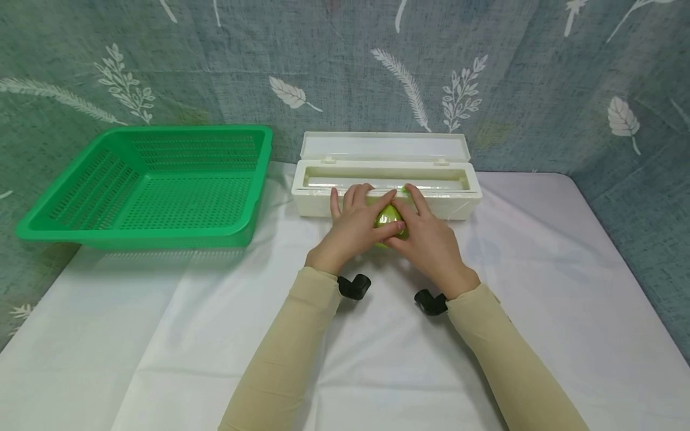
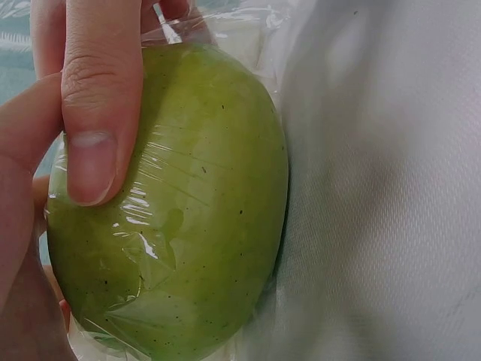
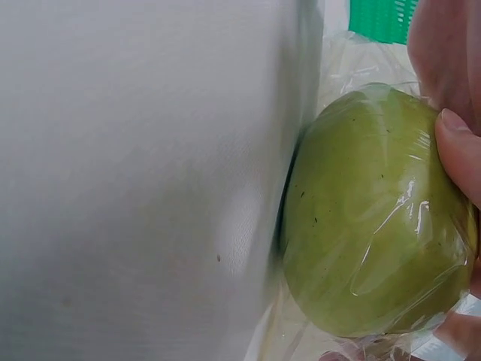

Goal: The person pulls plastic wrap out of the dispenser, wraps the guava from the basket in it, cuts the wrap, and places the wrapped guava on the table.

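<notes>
A green mango point(image 1: 390, 214) with fine dark specks stands on the white cloth, close in front of a cream box point(image 1: 318, 205). Clear cling film point(image 2: 244, 22) covers it, creased and shiny in both wrist views. My left hand point(image 1: 349, 232) holds the mango from the left, its thumb point(image 2: 98, 128) pressed flat on the wrapped skin. From the other side my right hand point(image 1: 435, 242) holds it too, thumb point(image 3: 460, 154) on the film. Both index fingers meet over the mango's top. Other fingers reach the box's front edge. The mango's far side is hidden.
The cream box has its hinged lid point(image 1: 385, 145) raised at the back and a long slot inside. A green plastic basket point(image 1: 135, 237) stands on the left. Behind runs a grey-green leaf-patterned curtain point(image 1: 345, 78); white cloth point(image 1: 539, 269) covers the table.
</notes>
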`<state>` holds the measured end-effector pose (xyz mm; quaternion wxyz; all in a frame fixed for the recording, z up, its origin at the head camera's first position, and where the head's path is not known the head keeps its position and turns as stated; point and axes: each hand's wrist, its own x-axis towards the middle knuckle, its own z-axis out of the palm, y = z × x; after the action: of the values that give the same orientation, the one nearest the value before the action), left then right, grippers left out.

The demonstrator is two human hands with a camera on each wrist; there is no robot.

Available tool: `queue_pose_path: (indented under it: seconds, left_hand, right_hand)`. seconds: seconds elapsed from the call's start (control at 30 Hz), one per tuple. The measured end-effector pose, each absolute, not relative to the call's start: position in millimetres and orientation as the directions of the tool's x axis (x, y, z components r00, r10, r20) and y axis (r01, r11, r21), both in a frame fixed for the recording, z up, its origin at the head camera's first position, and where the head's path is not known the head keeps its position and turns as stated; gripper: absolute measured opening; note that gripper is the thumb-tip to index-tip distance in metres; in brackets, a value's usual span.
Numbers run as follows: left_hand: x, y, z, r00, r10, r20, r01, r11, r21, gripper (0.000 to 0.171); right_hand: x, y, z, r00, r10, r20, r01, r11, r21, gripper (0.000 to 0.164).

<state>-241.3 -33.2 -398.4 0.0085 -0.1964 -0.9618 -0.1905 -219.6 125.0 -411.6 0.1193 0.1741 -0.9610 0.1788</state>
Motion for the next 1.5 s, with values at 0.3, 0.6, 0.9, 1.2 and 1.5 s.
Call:
queue_pose_path:
  seconds: [0.3,0.6,0.9,1.2,1.5]
  left_hand:
    - [-241.8,-31.2,-398.8,-0.922,0.377,0.087,0.383,0.858,0.343,0.07]
    - [-242.0,-32.9,-400.7,-0.924,0.367,0.112,0.383,0.868,0.317,0.068]
    - [-241.8,-32.8,-402.2,-0.922,0.37,0.114,0.386,0.864,0.324,0.067]
    - [-241.7,-32.3,-401.4,-0.923,0.367,0.118,0.385,0.864,0.324,0.066]
    - [-242.2,-32.3,-402.6,-0.922,0.366,0.123,0.386,0.862,0.329,0.066]
  right_hand:
    - [-218.0,126.3,-410.7,-0.911,-0.284,0.299,-0.373,0.877,-0.304,0.07]
    - [-218.3,124.8,-411.4,-0.913,-0.275,0.302,-0.365,0.88,-0.302,0.07]
    - [-218.2,124.2,-413.2,-0.913,-0.263,0.313,-0.356,0.889,-0.29,0.068]
    - [-218.8,124.5,-413.0,-0.913,-0.257,0.317,-0.346,0.898,-0.27,0.068]
    - [-218.1,123.8,-411.8,-0.919,-0.252,0.304,-0.338,0.899,-0.278,0.068]
